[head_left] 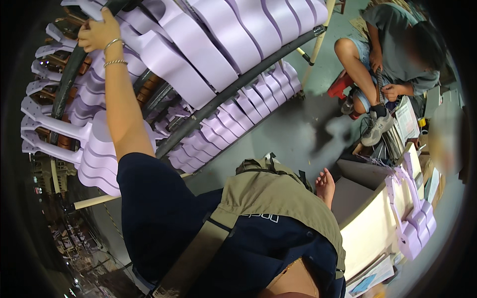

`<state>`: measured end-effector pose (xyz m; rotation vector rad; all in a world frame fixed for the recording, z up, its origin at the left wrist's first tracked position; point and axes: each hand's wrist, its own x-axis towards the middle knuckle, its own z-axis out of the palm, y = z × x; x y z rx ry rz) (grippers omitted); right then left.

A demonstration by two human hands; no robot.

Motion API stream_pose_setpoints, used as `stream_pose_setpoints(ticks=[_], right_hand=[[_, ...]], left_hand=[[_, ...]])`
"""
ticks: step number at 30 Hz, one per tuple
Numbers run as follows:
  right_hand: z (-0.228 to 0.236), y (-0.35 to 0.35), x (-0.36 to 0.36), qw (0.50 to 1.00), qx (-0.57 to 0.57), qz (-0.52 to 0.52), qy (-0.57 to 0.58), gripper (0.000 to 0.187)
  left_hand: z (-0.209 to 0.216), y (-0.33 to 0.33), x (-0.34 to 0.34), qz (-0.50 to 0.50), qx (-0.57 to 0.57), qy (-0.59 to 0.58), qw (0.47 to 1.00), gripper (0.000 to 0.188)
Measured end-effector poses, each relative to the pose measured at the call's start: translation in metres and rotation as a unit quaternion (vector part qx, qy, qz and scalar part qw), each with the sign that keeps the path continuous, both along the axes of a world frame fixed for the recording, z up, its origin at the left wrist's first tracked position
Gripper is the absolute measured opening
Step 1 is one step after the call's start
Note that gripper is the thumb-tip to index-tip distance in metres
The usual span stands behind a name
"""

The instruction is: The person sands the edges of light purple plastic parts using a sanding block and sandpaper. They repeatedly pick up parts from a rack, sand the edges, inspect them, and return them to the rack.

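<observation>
My left hand (98, 34), with two thin bracelets at the wrist, is raised to the top left and closed around the end of a lilac-painted guitar-shaped instrument (92, 9), beside a black padded rack bar (69, 74). Rows of the same lilac instruments (213, 54) lie side by side on the rack, with more on a lower tier (233, 116). My navy sleeve and olive apron (278, 198) fill the lower middle. My right hand does not appear in the picture.
Another person sits on a red stool (340, 84) at the upper right, hands busy near their knee. A pale workbench (367, 223) at the right carries lilac instruments (415, 223). Grey floor (293, 134) lies between. A bare foot (325, 186) shows by the bench.
</observation>
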<state>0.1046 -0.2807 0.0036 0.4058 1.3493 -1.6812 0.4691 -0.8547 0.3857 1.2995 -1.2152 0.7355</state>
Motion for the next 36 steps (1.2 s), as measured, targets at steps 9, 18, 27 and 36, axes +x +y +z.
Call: stream_pose_setpoints(ticks=[9,18,27,36], right_hand=[[-0.033,0.006,-0.008,0.999,-0.032,0.042,0.002,0.031],[-0.058,0.001,-0.027,0.986,0.008,0.166,0.024,0.027],[-0.019,-0.023,-0.028,0.986,0.052,0.157,0.009,0.025],[-0.023,-0.018,0.019,0.984,0.083,0.152,-0.035,0.020]], left_hand=[[-0.004,0.055,0.001,-0.025,-0.037,-0.084,0.995,0.089],[-0.060,0.132,0.268,0.355,0.107,-0.009,0.929,0.104],[-0.054,0.135,0.329,0.327,0.148,-0.032,0.933,0.123],[-0.021,0.180,0.279,-0.201,0.192,0.071,0.958,0.037]])
